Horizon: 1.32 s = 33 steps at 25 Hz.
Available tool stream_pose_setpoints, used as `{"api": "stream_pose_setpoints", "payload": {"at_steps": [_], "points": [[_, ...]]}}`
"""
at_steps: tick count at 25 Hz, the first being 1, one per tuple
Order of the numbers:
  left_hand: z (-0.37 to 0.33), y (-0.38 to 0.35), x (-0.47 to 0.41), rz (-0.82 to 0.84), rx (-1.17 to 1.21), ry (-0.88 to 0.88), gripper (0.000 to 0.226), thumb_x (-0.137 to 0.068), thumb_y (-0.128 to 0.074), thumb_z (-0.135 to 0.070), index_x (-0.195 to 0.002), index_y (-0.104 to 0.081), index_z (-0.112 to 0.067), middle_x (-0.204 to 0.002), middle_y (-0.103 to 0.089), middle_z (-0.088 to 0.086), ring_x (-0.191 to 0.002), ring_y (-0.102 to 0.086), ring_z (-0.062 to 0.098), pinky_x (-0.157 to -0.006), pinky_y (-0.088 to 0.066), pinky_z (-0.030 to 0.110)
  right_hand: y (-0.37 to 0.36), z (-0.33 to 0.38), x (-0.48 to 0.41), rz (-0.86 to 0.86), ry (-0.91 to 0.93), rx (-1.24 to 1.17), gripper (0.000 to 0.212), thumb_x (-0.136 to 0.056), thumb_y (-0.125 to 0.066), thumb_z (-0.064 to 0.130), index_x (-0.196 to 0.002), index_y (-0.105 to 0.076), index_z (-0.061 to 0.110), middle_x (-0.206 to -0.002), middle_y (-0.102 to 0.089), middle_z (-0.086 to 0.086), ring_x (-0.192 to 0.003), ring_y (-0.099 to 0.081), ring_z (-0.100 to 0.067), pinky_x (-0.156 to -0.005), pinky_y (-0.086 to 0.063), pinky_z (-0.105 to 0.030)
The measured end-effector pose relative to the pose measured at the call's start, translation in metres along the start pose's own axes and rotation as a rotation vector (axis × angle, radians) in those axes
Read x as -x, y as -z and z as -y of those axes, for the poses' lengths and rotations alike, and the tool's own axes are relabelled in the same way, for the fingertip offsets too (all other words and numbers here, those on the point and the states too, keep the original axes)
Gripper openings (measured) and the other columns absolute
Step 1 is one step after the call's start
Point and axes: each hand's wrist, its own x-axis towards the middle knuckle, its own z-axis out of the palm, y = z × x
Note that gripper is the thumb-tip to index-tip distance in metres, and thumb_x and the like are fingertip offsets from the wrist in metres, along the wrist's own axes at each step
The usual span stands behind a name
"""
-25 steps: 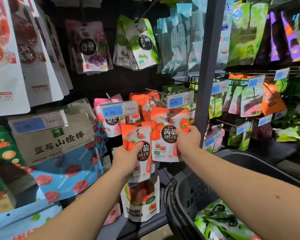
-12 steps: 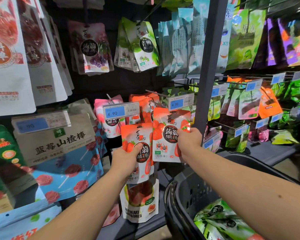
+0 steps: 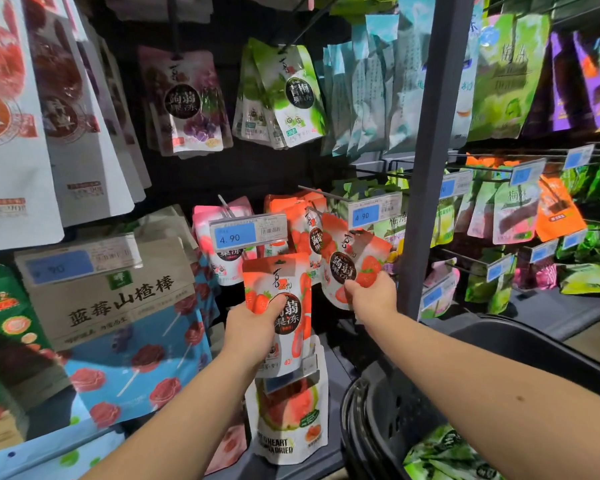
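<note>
My left hand (image 3: 253,327) grips a red-and-white strawberry jelly pouch (image 3: 284,282), held upright in front of the rack. My right hand (image 3: 373,296) grips a second strawberry jelly pouch (image 3: 343,258) by its lower right corner; that pouch is tilted, its top leaning left toward the hanging row of like pouches (image 3: 302,220) on a peg. A blue 4.90 price tag (image 3: 248,232) hangs just above the left pouch.
A dark shopping basket (image 3: 499,344) sits at the lower right with green packets (image 3: 444,459) inside. A grey upright post (image 3: 426,168) stands just right of my right hand. A guava dried-fruit pouch (image 3: 288,417) hangs below. Snack bags fill the pegs all round.
My right hand has tilted its pouch and pushed its top toward the peg row. The left hand and its pouch have stayed nearly still.
</note>
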Motion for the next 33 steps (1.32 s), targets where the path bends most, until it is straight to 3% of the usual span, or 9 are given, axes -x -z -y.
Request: {"api": "stream_pose_setpoints", "payload": {"at_steps": [4, 7, 11, 14, 19, 21, 25, 27, 33], "points": [[0.003, -0.006, -0.013, 0.013, 0.011, -0.035, 0.018, -0.092, -0.076, -0.033, -0.101, -0.076, -0.017, -0.094, -0.079, -0.002, -0.088, -0.073, 0.017, -0.074, -0.052, 0.030, -0.020, 0.009, -0.029, 0.014, -0.087, -0.153, 0.020, -0.090, -0.073, 0.008, -0.106, -0.061, 0.007, -0.090, -0.067, -0.009, -0.079, -0.065, -0.025, -0.078, -0.049, -0.030], [0.005, -0.009, -0.028, 0.032, -0.019, -0.051, 0.015, -0.093, -0.076, -0.032, -0.101, -0.077, -0.020, -0.092, -0.079, -0.007, -0.088, -0.073, 0.013, -0.080, -0.056, 0.031, -0.039, 0.013, -0.058, 0.074, -0.064, -0.149, 0.019, -0.090, -0.072, 0.003, -0.106, -0.062, 0.005, -0.081, -0.065, -0.016, -0.068, -0.060, -0.025, -0.075, -0.048, -0.036], [0.013, -0.014, -0.050, 0.026, -0.040, 0.009, 0.025, -0.089, -0.080, -0.037, -0.088, -0.080, -0.012, -0.092, -0.081, 0.005, -0.088, -0.076, 0.023, -0.092, -0.058, 0.046, -0.058, 0.012, -0.090, 0.164, -0.017, -0.093, 0.016, -0.093, -0.070, 0.008, -0.109, -0.066, 0.013, -0.088, -0.067, -0.005, -0.085, -0.062, -0.022, -0.086, -0.048, -0.030], [0.018, -0.017, -0.062, 0.004, -0.033, 0.049, 0.031, -0.085, -0.082, -0.041, -0.086, -0.079, -0.010, -0.097, -0.079, 0.014, -0.086, -0.074, 0.026, -0.090, -0.057, 0.052, -0.070, 0.009, -0.103, 0.180, 0.010, -0.093, 0.020, -0.091, -0.069, 0.013, -0.112, -0.067, 0.012, -0.087, -0.067, -0.006, -0.078, -0.062, -0.023, -0.066, -0.050, -0.028], [0.018, -0.022, -0.074, 0.004, -0.013, 0.059, 0.027, -0.087, -0.080, -0.045, -0.096, -0.075, -0.020, -0.097, -0.080, 0.004, -0.095, -0.074, 0.027, -0.096, -0.057, 0.046, -0.086, 0.008, -0.112, 0.181, -0.003, -0.177, 0.030, -0.091, -0.070, 0.012, -0.120, -0.070, 0.016, -0.111, -0.075, -0.002, -0.102, -0.071, -0.021, -0.096, -0.057, -0.039], [0.017, -0.022, -0.076, -0.007, 0.001, 0.052, 0.026, -0.087, -0.080, -0.043, -0.094, -0.074, -0.019, -0.096, -0.079, 0.003, -0.095, -0.073, 0.024, -0.095, -0.054, 0.041, -0.093, 0.006, -0.113, 0.162, -0.022, -0.232, 0.030, -0.089, -0.071, 0.011, -0.119, -0.069, 0.014, -0.107, -0.076, -0.002, -0.099, -0.073, -0.021, -0.094, -0.059, -0.043], [0.011, -0.024, -0.074, 0.004, -0.013, 0.059, 0.029, -0.090, -0.076, -0.043, -0.089, -0.067, -0.016, -0.090, -0.074, 0.006, -0.087, -0.068, 0.024, -0.082, -0.048, 0.035, -0.095, 0.007, -0.109, 0.125, -0.012, -0.203, 0.012, -0.093, -0.069, 0.009, -0.102, -0.069, 0.018, -0.090, -0.064, 0.014, -0.084, -0.064, -0.006, -0.086, -0.054, -0.024], [0.010, -0.025, -0.070, 0.022, 0.022, 0.073, 0.027, -0.091, -0.077, -0.042, -0.085, -0.060, -0.021, -0.088, -0.070, 0.001, -0.083, -0.065, 0.017, -0.085, -0.047, 0.034, -0.091, 0.008, -0.106, 0.100, -0.004, -0.157, 0.010, -0.092, -0.071, 0.015, -0.099, -0.067, 0.021, -0.098, -0.070, 0.006, -0.092, -0.066, -0.014, -0.095, -0.055, -0.033], [0.003, -0.031, -0.045, 0.061, -0.030, 0.036, 0.024, -0.089, -0.079, -0.039, -0.087, -0.077, -0.015, -0.084, -0.080, 0.000, -0.092, -0.075, 0.028, -0.092, -0.057, 0.044, -0.064, 0.011, -0.071, 0.065, -0.057, -0.056, 0.058, -0.095, -0.068, 0.039, -0.142, -0.048, 0.012, -0.136, -0.061, -0.015, -0.124, -0.058, -0.034, -0.111, -0.045, -0.046]]}}
